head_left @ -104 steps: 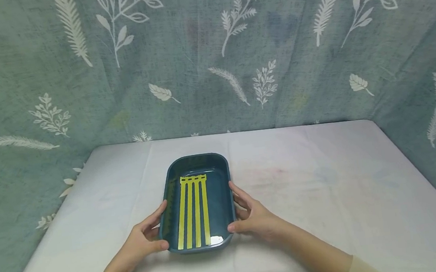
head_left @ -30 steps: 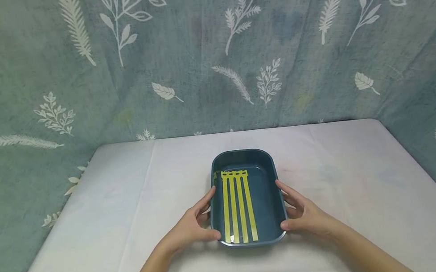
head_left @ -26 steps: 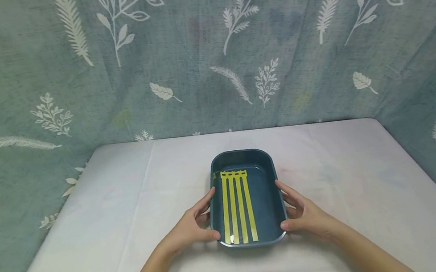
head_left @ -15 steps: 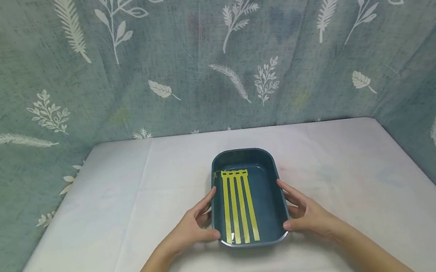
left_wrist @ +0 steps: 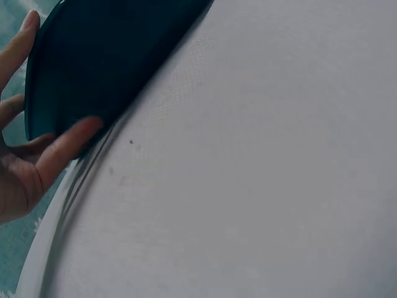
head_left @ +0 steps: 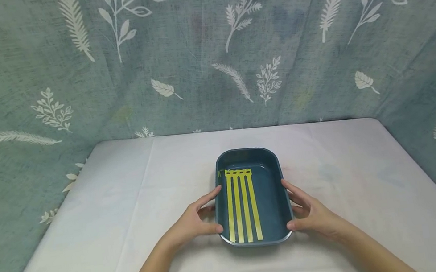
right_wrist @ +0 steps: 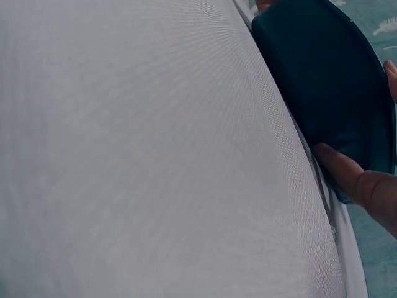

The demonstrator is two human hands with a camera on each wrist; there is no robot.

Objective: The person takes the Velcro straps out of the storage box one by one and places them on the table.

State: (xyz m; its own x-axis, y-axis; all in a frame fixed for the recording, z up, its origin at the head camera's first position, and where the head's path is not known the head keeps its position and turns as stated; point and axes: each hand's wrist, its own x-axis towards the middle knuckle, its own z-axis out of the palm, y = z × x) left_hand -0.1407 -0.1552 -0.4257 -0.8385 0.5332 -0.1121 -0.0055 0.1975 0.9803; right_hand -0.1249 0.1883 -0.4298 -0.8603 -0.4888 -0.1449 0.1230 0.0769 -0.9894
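A dark blue-green rectangular tray [head_left: 272, 204] rests on the white table in the head view, its long side pointing away from me. Inside, towards its left side, several flat yellow strips [head_left: 245, 209] with slotted heads lie side by side, heads at the far end. My left hand [head_left: 191, 222] holds the tray's left side, thumb near the front corner and index finger further back. On the opposite side my right hand [head_left: 313, 215] grips it in the same way. Both wrist views show the thumbs against the tray's outer wall; parts of the other fingers are hidden.
A white cloth [head_left: 363, 209] covers the table around the tray. Behind and at both sides hangs a grey-green curtain [head_left: 194, 67] with white leaf prints, bordering the table's back and side edges.
Compared with the oldest frame, the tray has moved right from left of centre, with both hands still on its sides. Over the last second it has shifted only slightly right.
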